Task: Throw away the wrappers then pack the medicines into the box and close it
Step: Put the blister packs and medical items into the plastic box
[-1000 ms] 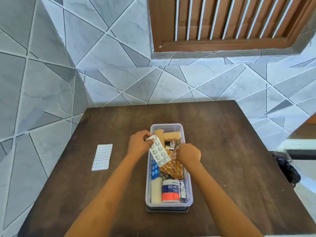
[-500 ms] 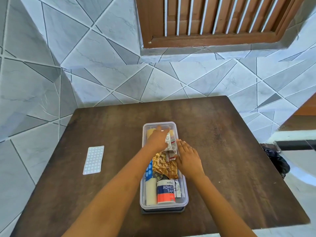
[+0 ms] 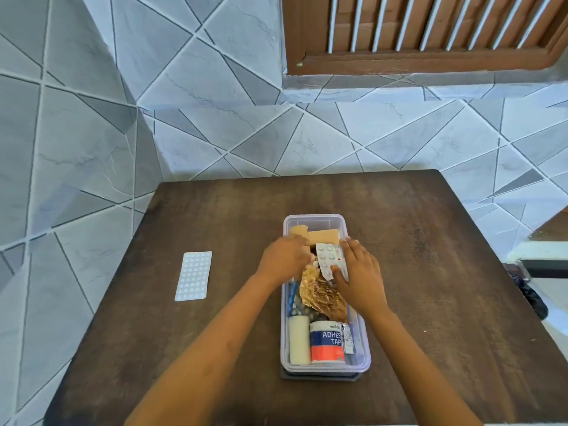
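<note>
A clear plastic box (image 3: 365, 348) stands on its dark lid (image 3: 319, 378) in the middle of the brown table. It holds tan bandage rolls (image 3: 319, 236), a gold foil pack (image 3: 319, 293), an adhesive tape roll (image 3: 327, 342) and a white roll (image 3: 299, 339). A silver blister pack (image 3: 327, 256) lies on top near the far end. My left hand (image 3: 285, 258) curls down at the pack's left edge; its grip is hidden. My right hand (image 3: 359, 278) lies flat on the pack's right side, thumb across it. A white blister sheet (image 3: 194, 275) lies on the table to the left.
The table (image 3: 445, 272) stands against a tiled wall at the back and left. A black bag (image 3: 528, 299) sits on the floor past the table's right edge. A wooden shutter hangs above.
My left hand brought the silver blister pack from above the box down into its far end. My right hand opened and laid itself on the pack.
</note>
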`<control>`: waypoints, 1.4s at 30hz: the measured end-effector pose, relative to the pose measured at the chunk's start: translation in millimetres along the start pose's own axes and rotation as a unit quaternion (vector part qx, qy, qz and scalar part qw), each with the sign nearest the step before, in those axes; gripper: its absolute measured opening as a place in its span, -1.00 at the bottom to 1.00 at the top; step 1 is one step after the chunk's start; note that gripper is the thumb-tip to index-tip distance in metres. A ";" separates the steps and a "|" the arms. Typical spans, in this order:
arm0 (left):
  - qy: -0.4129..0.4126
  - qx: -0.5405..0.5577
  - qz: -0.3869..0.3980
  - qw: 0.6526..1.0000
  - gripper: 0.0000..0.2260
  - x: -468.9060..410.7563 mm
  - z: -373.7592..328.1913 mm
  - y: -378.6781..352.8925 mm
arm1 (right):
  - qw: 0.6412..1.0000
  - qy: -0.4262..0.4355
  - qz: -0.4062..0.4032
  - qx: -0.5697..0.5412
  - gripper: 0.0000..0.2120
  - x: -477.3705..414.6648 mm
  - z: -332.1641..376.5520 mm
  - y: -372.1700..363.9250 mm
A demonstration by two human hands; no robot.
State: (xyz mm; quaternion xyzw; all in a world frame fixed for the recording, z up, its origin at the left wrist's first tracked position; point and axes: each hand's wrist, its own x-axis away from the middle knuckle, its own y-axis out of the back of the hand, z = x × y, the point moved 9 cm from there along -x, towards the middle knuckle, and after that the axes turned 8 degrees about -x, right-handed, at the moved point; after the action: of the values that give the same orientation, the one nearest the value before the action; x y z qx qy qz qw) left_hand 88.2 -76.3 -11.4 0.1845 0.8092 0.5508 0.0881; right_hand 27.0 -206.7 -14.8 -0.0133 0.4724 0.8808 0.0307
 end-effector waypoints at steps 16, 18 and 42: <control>0.388 -0.003 0.059 0.920 -0.16 105.1 247.1 -3.7 | 0.997 0.040 0.062 -0.033 -0.35 -20.3 92.3 -95.4; 0.397 0.025 0.051 0.916 -0.08 104.8 252.4 -3.7 | 0.997 0.035 0.057 -0.040 -0.36 -20.0 93.0 -94.4; 0.277 0.328 -0.138 0.893 -0.84 75.4 103.7 66.2 | 0.998 0.037 0.029 -0.034 -0.44 12.2 27.6 -16.7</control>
State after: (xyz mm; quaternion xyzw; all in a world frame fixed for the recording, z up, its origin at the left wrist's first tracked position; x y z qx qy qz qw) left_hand 68.3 64.1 15.2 -0.0710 0.9527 0.2655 -0.1301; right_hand 16.1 -174.0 -14.1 -0.0338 0.4428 0.8959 -0.0128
